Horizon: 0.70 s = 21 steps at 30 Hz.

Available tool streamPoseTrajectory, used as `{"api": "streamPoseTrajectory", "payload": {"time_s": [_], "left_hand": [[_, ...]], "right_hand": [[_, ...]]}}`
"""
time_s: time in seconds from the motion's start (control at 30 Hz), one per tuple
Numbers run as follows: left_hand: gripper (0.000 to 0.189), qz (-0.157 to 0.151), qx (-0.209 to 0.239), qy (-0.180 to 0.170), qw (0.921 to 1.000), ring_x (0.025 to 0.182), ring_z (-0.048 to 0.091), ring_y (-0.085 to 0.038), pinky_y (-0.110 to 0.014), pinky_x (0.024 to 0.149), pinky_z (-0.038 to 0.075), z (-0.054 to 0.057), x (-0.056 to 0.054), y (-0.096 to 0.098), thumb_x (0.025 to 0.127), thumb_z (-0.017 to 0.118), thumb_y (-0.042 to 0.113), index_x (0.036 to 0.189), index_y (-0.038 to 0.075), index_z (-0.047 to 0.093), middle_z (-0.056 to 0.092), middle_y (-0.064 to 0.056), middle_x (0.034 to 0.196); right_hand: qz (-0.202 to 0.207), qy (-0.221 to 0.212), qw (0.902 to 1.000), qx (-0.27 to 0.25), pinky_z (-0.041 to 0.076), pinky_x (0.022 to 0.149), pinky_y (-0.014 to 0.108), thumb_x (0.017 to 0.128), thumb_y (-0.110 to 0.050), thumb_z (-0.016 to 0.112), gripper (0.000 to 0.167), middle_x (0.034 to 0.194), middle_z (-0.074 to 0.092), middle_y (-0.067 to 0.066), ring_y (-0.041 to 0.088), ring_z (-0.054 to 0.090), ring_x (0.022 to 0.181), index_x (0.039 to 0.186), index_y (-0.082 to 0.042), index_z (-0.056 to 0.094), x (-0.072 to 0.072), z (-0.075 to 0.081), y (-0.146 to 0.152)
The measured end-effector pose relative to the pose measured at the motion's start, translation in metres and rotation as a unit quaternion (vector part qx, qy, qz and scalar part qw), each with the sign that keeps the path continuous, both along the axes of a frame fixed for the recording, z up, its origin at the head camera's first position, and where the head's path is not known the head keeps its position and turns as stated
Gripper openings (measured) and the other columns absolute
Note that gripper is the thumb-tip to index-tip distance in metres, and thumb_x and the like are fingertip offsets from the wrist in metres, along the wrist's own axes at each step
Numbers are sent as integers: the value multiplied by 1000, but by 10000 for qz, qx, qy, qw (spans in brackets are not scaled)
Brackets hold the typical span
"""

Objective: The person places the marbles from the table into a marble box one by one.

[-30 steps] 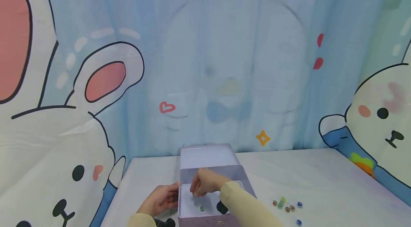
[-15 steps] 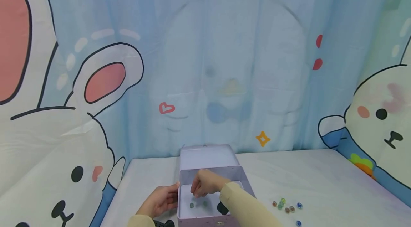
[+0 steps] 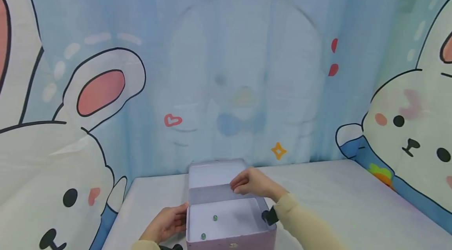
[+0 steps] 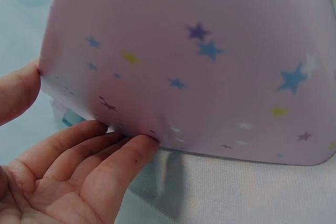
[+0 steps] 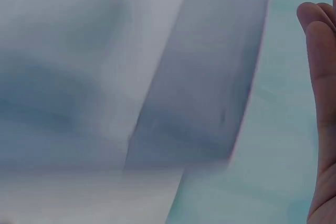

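Note:
A pale purple tin box [image 3: 231,238] stands on the table with its lid [image 3: 217,173] raised at the back. Two green marbles lie apart on its floor, a farther marble [image 3: 215,218] and a nearer marble [image 3: 203,236]. My left hand [image 3: 168,222] holds the box's left side. In the left wrist view, the thumb [image 4: 20,92] meets one edge and the fingertips [image 4: 149,141] touch the lower edge of the star-printed wall [image 4: 220,93]. Above the box's right back part hovers my right hand [image 3: 256,182], fingers together and loosely bent. I see nothing held in it.
White cloth covers the table [image 3: 353,195]. A blue curtain [image 3: 226,65] with cartoon rabbits hangs behind it. The right sleeve [image 3: 307,222] crosses the table's front right, with a black wrist camera [image 3: 269,216] over the box's right wall.
My right hand has risen from the box floor and moved right and back. The two green marbles have shifted on the floor. The left hand stays at the box; the head view has turned slightly right.

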<state>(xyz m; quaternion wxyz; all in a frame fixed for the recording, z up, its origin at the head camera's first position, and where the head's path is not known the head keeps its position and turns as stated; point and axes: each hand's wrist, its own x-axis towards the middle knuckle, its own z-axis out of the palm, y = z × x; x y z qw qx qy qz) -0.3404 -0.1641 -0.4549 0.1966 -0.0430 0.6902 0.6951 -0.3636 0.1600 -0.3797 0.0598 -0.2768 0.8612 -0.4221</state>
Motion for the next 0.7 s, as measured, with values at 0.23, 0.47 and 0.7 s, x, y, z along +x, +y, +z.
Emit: {"api": "streamPoseTrajectory", "payload": {"time_s": [0.23, 0.47, 0.7], "left_hand": [[64, 228, -218, 54, 9995, 122, 64, -41, -52, 104, 55, 9, 2, -6, 105, 59, 33, 137, -21, 47, 58, -38, 135], [64, 252, -177, -54, 9995, 118, 66, -39, -53, 105, 53, 10, 3, -6, 105, 58, 32, 138, -22, 45, 56, -39, 135], [65, 219, -41, -222, 9995, 105, 70, -30, -52, 103, 55, 3, 3, 5, 105, 59, 32, 139, -21, 45, 61, -36, 130]], "right_hand": [[-1707, -120, 9842, -464, 63, 87, 35, 96, -16, 73, 39, 119, 74, 21, 27, 74, 105, 126, 7, 66, 21, -5, 122], [-2921, -763, 9532, -157, 63, 88, 40, 94, -11, 74, 39, 121, 73, 23, 31, 74, 106, 127, 8, 65, 47, -40, 188], [-3350, -1098, 9334, 667, 64, 82, 36, 87, 3, 75, 26, 100, 78, 8, 19, 74, 91, 113, 3, 73, 62, -70, 194]]}}
